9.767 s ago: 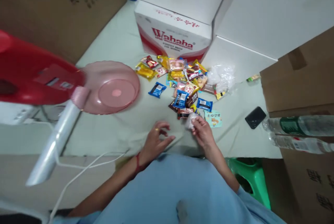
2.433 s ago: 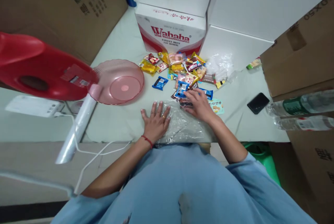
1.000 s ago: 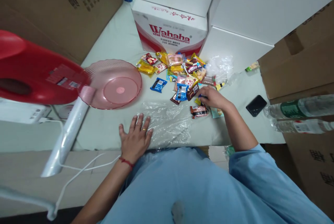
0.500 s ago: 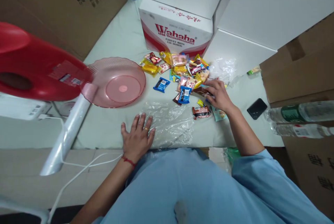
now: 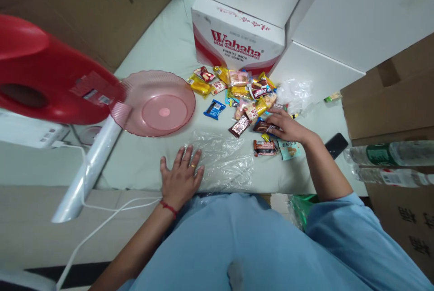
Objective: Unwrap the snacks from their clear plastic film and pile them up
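Note:
My left hand (image 5: 181, 176) lies flat with fingers spread, at the left edge of a clear plastic bag (image 5: 225, 160) on the table. My right hand (image 5: 290, 126) has its fingers and thumb closed round a dark brown snack packet (image 5: 262, 125) with a blue edge. Beside it lie a brown wrapped snack (image 5: 240, 126), a reddish-brown packet (image 5: 264, 147) and a pale teal packet (image 5: 289, 150). A heap of yellow and pink snack packets (image 5: 239, 91) sits behind. One blue packet (image 5: 214, 109) lies apart, near the pink ribbed plate (image 5: 164, 112).
A Wahaha carton (image 5: 237, 42) stands behind the heap, with crumpled plastic (image 5: 294, 94) to its right. A red object (image 5: 61, 74) overhangs the left side above a plastic roll (image 5: 84, 173). A phone (image 5: 336, 145) and two bottles (image 5: 389, 153) are at right.
The blue packet at the front of the heap has gone from its spot, uncovering the brown snack. My right hand has shifted slightly towards me; my left stays flat. The view has turned slightly.

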Available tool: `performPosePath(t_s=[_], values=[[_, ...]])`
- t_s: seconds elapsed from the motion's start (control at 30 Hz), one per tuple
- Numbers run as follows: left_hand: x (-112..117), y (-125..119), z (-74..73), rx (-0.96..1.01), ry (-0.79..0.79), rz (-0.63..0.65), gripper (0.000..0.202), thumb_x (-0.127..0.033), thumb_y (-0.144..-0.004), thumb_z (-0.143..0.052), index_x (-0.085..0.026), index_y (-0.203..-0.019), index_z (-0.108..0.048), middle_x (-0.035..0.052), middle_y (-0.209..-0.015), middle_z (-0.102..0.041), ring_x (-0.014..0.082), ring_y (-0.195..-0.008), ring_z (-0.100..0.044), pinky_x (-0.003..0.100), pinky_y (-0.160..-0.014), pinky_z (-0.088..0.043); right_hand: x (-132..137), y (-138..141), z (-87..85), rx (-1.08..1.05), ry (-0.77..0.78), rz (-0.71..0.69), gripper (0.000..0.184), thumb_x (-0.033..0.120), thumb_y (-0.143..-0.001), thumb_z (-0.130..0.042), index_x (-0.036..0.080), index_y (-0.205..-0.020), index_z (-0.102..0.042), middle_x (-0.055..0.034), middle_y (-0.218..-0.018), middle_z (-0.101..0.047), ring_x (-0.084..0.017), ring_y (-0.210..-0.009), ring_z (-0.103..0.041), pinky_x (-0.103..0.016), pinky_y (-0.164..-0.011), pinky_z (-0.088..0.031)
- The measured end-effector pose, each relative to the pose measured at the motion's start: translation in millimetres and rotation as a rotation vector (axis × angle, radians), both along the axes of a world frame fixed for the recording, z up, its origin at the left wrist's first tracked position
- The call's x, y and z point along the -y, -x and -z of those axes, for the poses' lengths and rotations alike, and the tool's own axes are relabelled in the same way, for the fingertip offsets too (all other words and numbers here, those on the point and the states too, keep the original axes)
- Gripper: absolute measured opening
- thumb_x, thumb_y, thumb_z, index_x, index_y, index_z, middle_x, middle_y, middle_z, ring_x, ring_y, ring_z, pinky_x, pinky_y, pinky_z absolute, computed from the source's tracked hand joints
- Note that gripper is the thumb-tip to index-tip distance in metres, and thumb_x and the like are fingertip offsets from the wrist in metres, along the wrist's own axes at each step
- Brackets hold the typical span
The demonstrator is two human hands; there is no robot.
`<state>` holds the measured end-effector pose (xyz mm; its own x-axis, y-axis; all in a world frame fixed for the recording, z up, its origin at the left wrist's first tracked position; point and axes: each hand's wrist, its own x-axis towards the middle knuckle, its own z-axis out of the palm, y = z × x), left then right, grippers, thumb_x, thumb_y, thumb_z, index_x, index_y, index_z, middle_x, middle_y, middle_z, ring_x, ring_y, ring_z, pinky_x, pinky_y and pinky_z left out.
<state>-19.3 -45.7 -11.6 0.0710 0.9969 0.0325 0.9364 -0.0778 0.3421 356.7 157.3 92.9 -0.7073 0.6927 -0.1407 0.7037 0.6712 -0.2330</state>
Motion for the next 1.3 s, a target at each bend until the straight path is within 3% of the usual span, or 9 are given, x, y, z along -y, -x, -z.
performPosePath(t_s=[0.17,0.33,0.57,0.73,0.83,0.93,1.0,1.17,1.3], values=[[0.1,-0.4,0.1,-0.035,-0.015,0.002,0.059,-0.040,-0.107,-0.039,-0.035,-0.166,-0.033,0.0114,-0.172,-0.036,0.0328,-0.160,-0.032,0.071,-0.126,0.001,-23.0,65.6,14.8,0.048,0.007,-0.260,0.044,0.019,-0.092,-0.064,0.022,-0.135,-0.070,-0.0063,-0.158,-0.055,-0.036,-0.157,-0.028,-0.061,-0.128,-0.019],[0.0,-0.6,0.0,-0.048,-0.026,0.004,0.056,-0.040,-0.107,-0.037,-0.032,-0.163,-0.041,0.0115,-0.171,-0.038,0.0328,-0.158,-0.034,0.070,-0.127,0.000,-34.3,99.8,27.1,0.150,0.013,-0.338,0.032,0.015,-0.088,-0.067,0.023,-0.117,-0.077,-0.0060,-0.137,-0.070,-0.034,-0.153,-0.036,-0.060,-0.129,-0.011],[0.7,-0.5,1.3,-0.026,-0.030,0.000,0.056,-0.040,-0.107,-0.038,-0.032,-0.163,-0.041,0.0105,-0.171,-0.038,0.0321,-0.159,-0.033,0.070,-0.127,0.001,-32.3,59.3,5.8,0.220,0.048,-0.234,0.022,0.032,-0.089,-0.069,0.020,-0.105,-0.077,-0.0120,-0.123,-0.072,-0.035,-0.137,-0.049,-0.057,-0.121,-0.026],[0.4,-0.9,1.4,-0.001,-0.032,-0.005,0.057,-0.040,-0.107,-0.038,-0.032,-0.163,-0.040,0.0110,-0.171,-0.037,0.0325,-0.159,-0.033,0.071,-0.127,0.001,-30.4,10.0,-12.2,-0.172,-0.076,0.174,0.029,0.040,-0.092,-0.064,0.019,-0.111,-0.071,-0.0125,-0.117,-0.068,-0.031,-0.112,-0.060,-0.048,-0.102,-0.046],[0.1,-2.3,2.0,0.006,-0.030,-0.008,0.057,-0.040,-0.107,-0.039,-0.031,-0.163,-0.040,0.0124,-0.171,-0.038,0.0329,-0.159,-0.032,0.073,-0.126,0.004,-5.0,10.6,-18.9,-0.405,-0.118,0.352,0.035,0.040,-0.095,-0.061,0.022,-0.125,-0.064,-0.0091,-0.114,-0.065,-0.027,-0.103,-0.060,-0.043,-0.093,-0.051],[0.0,-5.2,1.7,0.005,-0.022,-0.020,0.056,-0.039,-0.107,-0.039,-0.031,-0.162,-0.041,0.0127,-0.171,-0.037,0.0329,-0.160,-0.032,0.074,-0.125,0.005,41.8,50.3,-9.7,-0.453,-0.021,0.234,0.062,0.035,-0.094,-0.063,0.022,-0.152,-0.043,-0.0098,-0.120,-0.063,-0.026,-0.104,-0.060,-0.041,-0.093,-0.051],[0.5,-7.1,0.9,0.005,-0.021,-0.031,0.055,-0.039,-0.107,-0.039,-0.031,-0.162,-0.042,0.0125,-0.171,-0.037,0.0328,-0.160,-0.032,0.074,-0.124,0.006,77.4,89.4,6.8,-0.347,0.022,0.155,0.076,0.028,-0.094,-0.062,0.021,-0.163,-0.031,-0.0123,-0.124,-0.062,-0.026,-0.103,-0.059,-0.041,-0.091,-0.050],[6.1,-6.2,-2.2,0.007,-0.020,-0.087,0.055,-0.042,-0.108,-0.037,-0.034,-0.162,-0.041,0.0112,-0.171,-0.039,0.0347,-0.161,-0.029,0.077,-0.122,0.010,140.4,157.8,49.7,0.013,-0.082,0.023,0.044,0.021,-0.104,-0.049,0.016,-0.148,-0.057,-0.0176,-0.117,-0.064,-0.031,-0.110,-0.054,-0.046,-0.094,-0.043],[10.2,-0.4,-4.0,-0.001,0.019,-0.079,0.055,-0.045,-0.109,-0.032,-0.037,-0.163,-0.039,0.0092,-0.172,-0.037,0.0358,-0.161,-0.027,0.079,-0.121,0.010,151.2,157.8,49.7,-0.044,-0.016,0.022,0.059,0.051,-0.101,-0.063,0.018,-0.150,-0.056,-0.0179,-0.132,-0.060,-0.032,-0.116,-0.050,-0.045,-0.095,-0.042]])
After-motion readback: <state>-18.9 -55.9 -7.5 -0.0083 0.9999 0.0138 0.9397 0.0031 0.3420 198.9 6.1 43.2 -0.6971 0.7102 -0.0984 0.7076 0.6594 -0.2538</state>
